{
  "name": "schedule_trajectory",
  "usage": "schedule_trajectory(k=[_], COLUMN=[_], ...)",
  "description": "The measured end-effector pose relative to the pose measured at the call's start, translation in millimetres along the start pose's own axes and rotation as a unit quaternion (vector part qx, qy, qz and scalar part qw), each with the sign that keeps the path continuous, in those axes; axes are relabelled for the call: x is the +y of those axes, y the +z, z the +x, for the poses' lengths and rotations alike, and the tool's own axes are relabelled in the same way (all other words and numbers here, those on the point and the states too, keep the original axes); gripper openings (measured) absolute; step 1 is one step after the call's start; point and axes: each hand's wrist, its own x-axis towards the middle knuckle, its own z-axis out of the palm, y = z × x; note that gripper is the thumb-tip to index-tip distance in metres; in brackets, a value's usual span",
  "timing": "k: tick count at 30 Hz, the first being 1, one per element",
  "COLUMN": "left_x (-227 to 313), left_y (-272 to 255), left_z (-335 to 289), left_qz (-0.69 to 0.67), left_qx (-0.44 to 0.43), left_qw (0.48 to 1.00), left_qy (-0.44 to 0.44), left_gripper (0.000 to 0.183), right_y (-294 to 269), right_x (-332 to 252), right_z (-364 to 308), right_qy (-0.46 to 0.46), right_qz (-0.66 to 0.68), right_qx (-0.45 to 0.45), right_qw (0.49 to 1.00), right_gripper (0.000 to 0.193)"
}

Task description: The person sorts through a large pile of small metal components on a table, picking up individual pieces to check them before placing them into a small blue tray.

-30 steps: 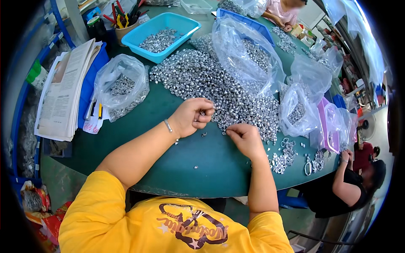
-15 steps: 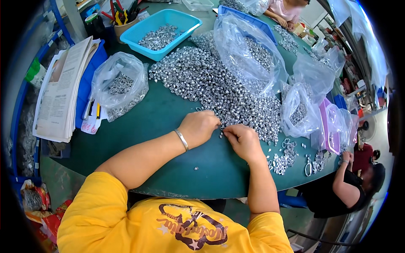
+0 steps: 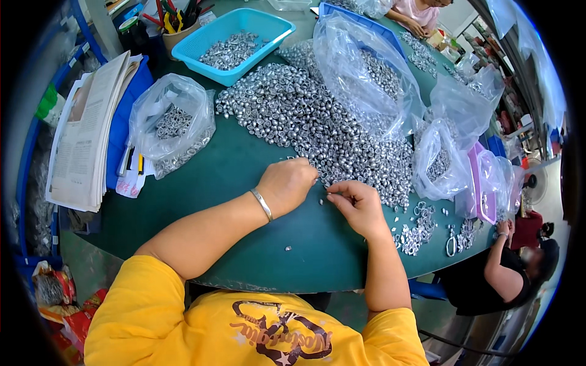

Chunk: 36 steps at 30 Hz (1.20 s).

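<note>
Left hand [image 3: 285, 188] is resting curled, its grip hidden from me | right hand [image 3: 361, 208] is pinching, on what I can't tell | silvery pieces [image 3: 293, 113] are lying heaped just beyond both grips, seeming light, stiff, slippery, best taken by rims

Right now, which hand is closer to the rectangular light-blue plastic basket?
Left. In view, the left hand is below and right of the basket; the right hand, lower and farther right.

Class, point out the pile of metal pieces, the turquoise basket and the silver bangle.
Pile of metal pieces [image 3: 312, 116]: head view, middle.
Turquoise basket [image 3: 221, 76]: head view, outer wall.
Silver bangle [image 3: 262, 203]: head view, band.
</note>
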Motion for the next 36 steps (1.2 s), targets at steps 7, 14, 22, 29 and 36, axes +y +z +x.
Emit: schedule_trajectory(k=[7,14,22,29,36], left_x=[1.0,1.1,0.0,6.1,17.8], left_y=[-2.0,-1.4,-0.8,-10.3,-17.8], left_z=[0.3,0.8,0.3,4.0,4.9], left_qz=[-0.021,-0.040,-0.117,-0.180,-0.416], left_qx=[-0.015,-0.017,0.014,0.027,-0.028], left_qw=[1.000,0.999,0.993,0.983,0.907], left_qy=[-0.007,-0.004,0.000,0.030,-0.058], left_gripper=[0.005,0.005,0.005,0.006,0.008], right_y=[-6.0,-12.0,-3.6,-2.5,-10.1], right_x=[6.7,5.4,7.4,7.6,5.1], right_z=[1.7,0.0,0.3,2.7,-2.2], right_qy=[-0.099,-0.078,-0.110,-0.090,-0.016], right_qz=[-0.147,-0.136,-0.170,-0.074,0.288], right_qx=[-0.017,0.016,0.020,0.023,0.015], right_qw=[0.984,0.988,0.979,0.993,0.957], right_gripper=[0.014,0.010,0.009,0.010,0.014])
